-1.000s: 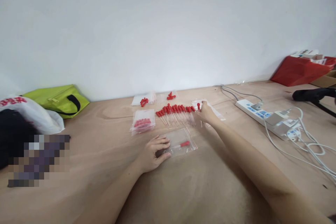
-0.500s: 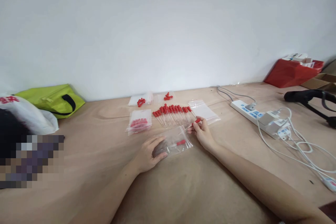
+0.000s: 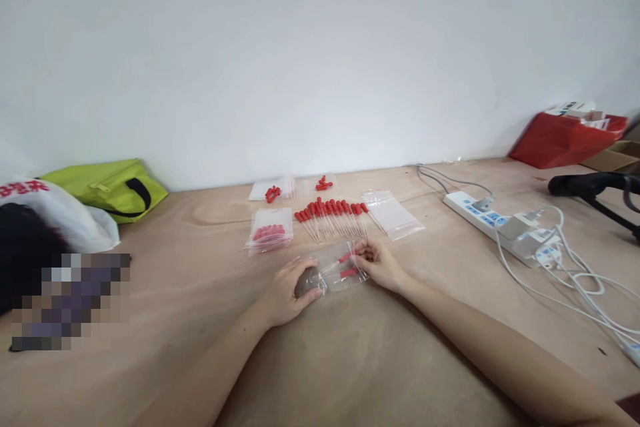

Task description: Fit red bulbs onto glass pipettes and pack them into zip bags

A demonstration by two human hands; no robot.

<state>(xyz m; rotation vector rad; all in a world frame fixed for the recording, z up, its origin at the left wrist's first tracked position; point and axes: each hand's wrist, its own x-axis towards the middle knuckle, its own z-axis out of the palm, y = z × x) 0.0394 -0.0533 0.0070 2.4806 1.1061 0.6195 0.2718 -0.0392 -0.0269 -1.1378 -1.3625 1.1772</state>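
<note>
A clear zip bag lies on the table between my hands. My left hand grips its left end between thumb and fingers. At the bag's right, open-looking end, my right hand pinches a dropper with a red bulb, its thin stem reaching into the bag. Inside lies another red-bulbed dropper. Beyond the bag, several droppers are spread in a row, red bulbs facing the wall and pale stems towards me. To their left is a stack of filled zip bags with red bulbs showing through.
Loose red bulbs and more red bulbs rest on bags near the wall. Flat zip bags lie right of the row. A power strip with white cables stands farther right. A lime-green bag sits left, a red bag right.
My right hand has brought the dropper leftward and its stem into the bag's end. My left hand stays on the bag. The view has shifted slightly.
</note>
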